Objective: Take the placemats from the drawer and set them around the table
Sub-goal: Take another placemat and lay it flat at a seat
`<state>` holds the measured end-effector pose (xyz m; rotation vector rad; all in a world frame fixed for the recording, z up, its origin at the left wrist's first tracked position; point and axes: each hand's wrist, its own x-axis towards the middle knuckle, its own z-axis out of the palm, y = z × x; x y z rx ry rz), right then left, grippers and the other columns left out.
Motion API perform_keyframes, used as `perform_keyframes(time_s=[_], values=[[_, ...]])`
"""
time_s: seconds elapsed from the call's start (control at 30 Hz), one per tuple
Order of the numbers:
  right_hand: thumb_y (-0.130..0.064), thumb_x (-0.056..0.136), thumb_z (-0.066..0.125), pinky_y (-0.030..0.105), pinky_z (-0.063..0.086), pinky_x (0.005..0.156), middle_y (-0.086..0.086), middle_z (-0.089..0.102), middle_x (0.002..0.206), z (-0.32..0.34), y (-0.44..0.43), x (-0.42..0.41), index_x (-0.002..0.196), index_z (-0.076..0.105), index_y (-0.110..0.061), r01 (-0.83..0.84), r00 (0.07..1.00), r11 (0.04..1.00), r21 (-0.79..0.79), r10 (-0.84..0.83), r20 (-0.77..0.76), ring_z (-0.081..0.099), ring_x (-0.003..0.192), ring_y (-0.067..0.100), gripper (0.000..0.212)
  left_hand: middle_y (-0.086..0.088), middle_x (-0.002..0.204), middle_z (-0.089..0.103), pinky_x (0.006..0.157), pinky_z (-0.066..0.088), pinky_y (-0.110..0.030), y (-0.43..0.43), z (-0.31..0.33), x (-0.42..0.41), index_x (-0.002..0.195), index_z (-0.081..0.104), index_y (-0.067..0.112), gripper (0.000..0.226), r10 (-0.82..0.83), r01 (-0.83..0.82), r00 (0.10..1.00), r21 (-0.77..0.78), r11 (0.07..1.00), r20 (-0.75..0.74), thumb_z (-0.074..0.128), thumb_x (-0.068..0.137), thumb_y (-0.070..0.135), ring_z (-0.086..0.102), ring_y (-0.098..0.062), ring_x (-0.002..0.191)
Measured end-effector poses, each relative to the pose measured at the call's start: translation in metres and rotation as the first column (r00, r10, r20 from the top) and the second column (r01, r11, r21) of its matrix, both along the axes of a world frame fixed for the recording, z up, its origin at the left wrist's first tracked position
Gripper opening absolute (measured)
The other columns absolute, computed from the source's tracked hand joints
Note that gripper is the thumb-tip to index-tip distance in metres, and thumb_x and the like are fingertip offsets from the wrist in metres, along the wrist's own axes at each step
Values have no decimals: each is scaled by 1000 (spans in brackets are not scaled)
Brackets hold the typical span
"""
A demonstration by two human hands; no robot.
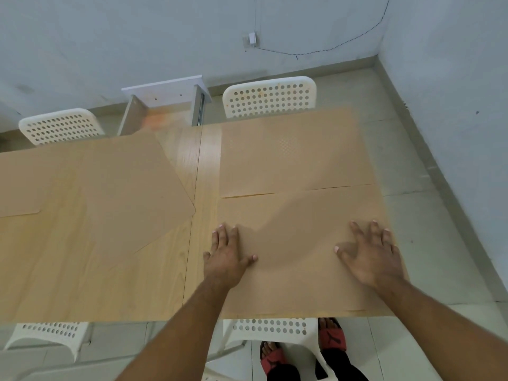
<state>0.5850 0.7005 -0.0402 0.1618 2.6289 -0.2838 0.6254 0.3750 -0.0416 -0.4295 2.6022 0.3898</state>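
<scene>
Head view: my left hand [228, 257] and right hand [371, 257] lie flat, fingers straight, gripping nothing, on the placemat [297, 270]; its long axis runs between them, both equally near.

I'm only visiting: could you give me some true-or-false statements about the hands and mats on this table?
1. Both the left hand and the right hand lie flat on the near placemat. True.
2. The far placemat lies before a white chair. True.
3. The left placemat sits square to the edge of the table. False: it is turned at an angle.
4. The drawer is closed. False: it stands pulled out.
</scene>
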Motion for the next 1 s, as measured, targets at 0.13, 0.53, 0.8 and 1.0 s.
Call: perform_keyframes(time_s=[0.13,0.53,0.8,1.0], values=[[-73,91,36,52,14,122,10,-6,168,0,0,1,158,3,-40,0,1000,1000,3,0,-6,-1,154,39,82,-3,165,-19,116,16,-61,2,1,-2,157,-5,29,100,2,-2,1000,-1,1000,7,54,86,67,-16,-25,152],[-74,91,34,51,13,123,9,-9,168,1,-2,0,159,1,-40,5,1000,1000,7,-5,11,-3,154,38,83,-2,165,-19,116,16,-61,0,2,-2,157,-5,30,99,10,-10,1000,14,1000,11,56,87,66,-16,-25,152],[-70,93,36,50,18,121,10,-2,169,6,-1,2,158,7,-37,11,999,1000,6,-11,-34,2,154,34,79,-2,166,-15,116,17,-61,1,9,0,157,-5,31,96,-2,3,999,35,999,-35,50,88,69,-13,-25,152],[-59,97,38,48,22,120,15,14,166,11,2,-17,158,22,-28,6,992,1000,-31,-9,-124,13,153,33,70,-1,167,4,118,21,-54,53,19,-6,155,18,30,74,-80,94,974,54,994,-210,39,94,67,-1,-22,154]])
